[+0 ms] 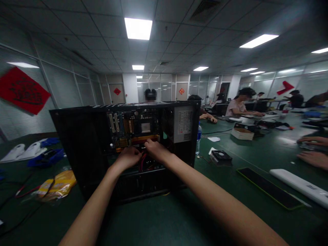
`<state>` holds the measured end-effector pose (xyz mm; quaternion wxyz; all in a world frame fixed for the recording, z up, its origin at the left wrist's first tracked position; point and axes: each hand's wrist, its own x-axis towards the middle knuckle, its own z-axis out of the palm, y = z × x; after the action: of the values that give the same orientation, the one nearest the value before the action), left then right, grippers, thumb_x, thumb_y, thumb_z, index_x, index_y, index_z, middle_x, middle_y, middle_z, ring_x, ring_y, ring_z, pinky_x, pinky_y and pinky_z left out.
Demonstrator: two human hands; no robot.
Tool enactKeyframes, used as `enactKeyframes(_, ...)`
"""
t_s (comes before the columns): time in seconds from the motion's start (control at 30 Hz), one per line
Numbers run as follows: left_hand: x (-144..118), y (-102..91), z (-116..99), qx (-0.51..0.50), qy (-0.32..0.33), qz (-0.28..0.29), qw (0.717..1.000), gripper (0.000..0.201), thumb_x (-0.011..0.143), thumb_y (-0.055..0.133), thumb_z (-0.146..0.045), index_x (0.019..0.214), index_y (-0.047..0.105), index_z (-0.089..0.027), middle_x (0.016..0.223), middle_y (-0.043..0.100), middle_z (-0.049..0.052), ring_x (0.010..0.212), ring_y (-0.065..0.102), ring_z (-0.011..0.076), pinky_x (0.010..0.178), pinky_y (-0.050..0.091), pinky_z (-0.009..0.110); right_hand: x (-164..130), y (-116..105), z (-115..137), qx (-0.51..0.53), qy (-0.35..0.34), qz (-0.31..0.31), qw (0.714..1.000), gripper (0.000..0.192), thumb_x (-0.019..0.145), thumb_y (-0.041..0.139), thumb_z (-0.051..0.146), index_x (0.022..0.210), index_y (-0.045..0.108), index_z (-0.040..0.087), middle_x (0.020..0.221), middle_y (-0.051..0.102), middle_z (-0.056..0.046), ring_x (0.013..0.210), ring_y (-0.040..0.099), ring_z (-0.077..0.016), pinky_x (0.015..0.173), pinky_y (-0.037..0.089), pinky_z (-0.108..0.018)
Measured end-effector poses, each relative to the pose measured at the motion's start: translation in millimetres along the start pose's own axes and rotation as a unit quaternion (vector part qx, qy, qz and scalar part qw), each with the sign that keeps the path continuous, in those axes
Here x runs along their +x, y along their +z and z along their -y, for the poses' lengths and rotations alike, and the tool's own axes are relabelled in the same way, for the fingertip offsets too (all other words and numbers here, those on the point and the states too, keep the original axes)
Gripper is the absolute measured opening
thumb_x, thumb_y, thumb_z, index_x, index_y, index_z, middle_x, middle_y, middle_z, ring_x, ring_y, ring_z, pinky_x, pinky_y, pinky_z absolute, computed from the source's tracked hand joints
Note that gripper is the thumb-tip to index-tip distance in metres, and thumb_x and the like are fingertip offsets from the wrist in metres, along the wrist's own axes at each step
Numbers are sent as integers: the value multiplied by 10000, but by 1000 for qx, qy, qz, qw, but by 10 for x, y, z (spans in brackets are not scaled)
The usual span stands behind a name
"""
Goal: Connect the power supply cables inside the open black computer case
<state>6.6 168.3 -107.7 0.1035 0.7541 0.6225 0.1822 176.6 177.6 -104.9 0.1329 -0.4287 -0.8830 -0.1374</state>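
Cables (142, 163) (red) sit between both hands' grip inside computer case (77, 136).

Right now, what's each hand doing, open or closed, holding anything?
Left hand: curled inside the PC case, grip on cables; hold unclear.
Right hand: fingers pinched at the motherboard; hold unclear.

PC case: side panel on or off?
Off. The PC case is open toward the camera; motherboard exposed, left hand and right hand reaching inside.

Open-plan office workshop: ceiling panels (138, 28), glass partitions (164, 89), green worktables (230, 150).
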Motion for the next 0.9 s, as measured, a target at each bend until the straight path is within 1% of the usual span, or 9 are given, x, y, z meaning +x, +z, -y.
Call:
enactKeyframes(0.17,-10,-10,-11,-4,6,5,1000,282,790,483,-304,644,682,-168,590,631,26,575,574,156,526,302,254,18,23,22,-5,12,14,1000,259,957,360,85,1112,567,97,1135,585,-168,924,677,-251,758,534,-339)
enactKeyframes(0.3,-8,-4,-19,-3,8,-3,1000,299,806,481,-327,677,699,-167,621,655,40,601,591,167,542,317,258,62,59,38,-30,13,19,999,269,961,342,68,1122,556,89,1138,575,-183,922,684,-254,731,548,-330)
enactKeyframes(0.43,-12,-8,-32,-1,17,-10,1000,332,826,481,-377,708,710,-167,647,670,53,626,602,180,553,318,262,95,90,20,-43,6,22,999,258,972,346,99,1123,556,89,1151,569,-188,928,684,-264,736,554,-343)
enactKeyframes(0.57,-19,-16,-40,0,28,-13,1000,348,834,479,-398,703,707,-171,642,670,52,627,610,180,551,315,259,76,90,4,-49,-3,11,999,257,963,355,89,1121,557,88,1143,576,-180,907,685,-253,717,551,-332)
enactKeyframes(0.67,-18,-3,-37,2,26,-17,1000,354,838,469,-397,691,703,-176,634,670,49,619,608,178,543,311,260,56,73,7,-61,-11,-8,998,247,965,369,110,1119,561,96,1107,595,-161,866,684,-250,661,544,-328)
enactKeyframes(0.73,-10,14,-29,5,22,-22,1000,340,834,464,-368,677,697,-176,624,665,46,611,603,172,535,308,256,64,63,-2,-88,-38,-16,995,243,969,374,128,1098,579,102,1075,605,-155,871,674,-259,631,533,-331)
enactKeyframes(0.8,3,33,-20,9,17,-26,999,312,821,463,-323,668,691,-174,614,659,43,604,601,165,528,306,251,93,64,-35,-127,-100,-13,987,245,971,373,132,1060,600,102,1039,612,-152,882,662,-267,620,520,-337)
enactKeyframes(0.9,17,58,-17,17,10,-31,999,300,815,463,-297,658,686,-171,612,661,46,605,605,162,518,301,247,149,103,-121,-168,-196,-13,966,252,972,363,125,1031,607,98,993,617,-142,844,652,-256,593,489,-335)
